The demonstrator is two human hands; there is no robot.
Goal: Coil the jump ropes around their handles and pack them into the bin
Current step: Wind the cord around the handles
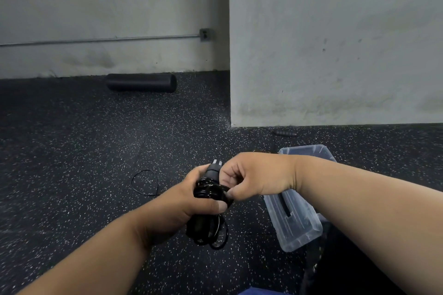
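The left hand grips the jump rope by its handles; the right hand pinches the cord just above that grip. Keep each turn taut and close-laid. The bin lies right of the grip on speckled rubber floor, near concrete walls.

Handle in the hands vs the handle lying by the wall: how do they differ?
The held handle is gripped by the left hand with rope coiled round it; the handle by the wall lies on the floor, untouched. The held one points up, the other lies flat. Both are dark.
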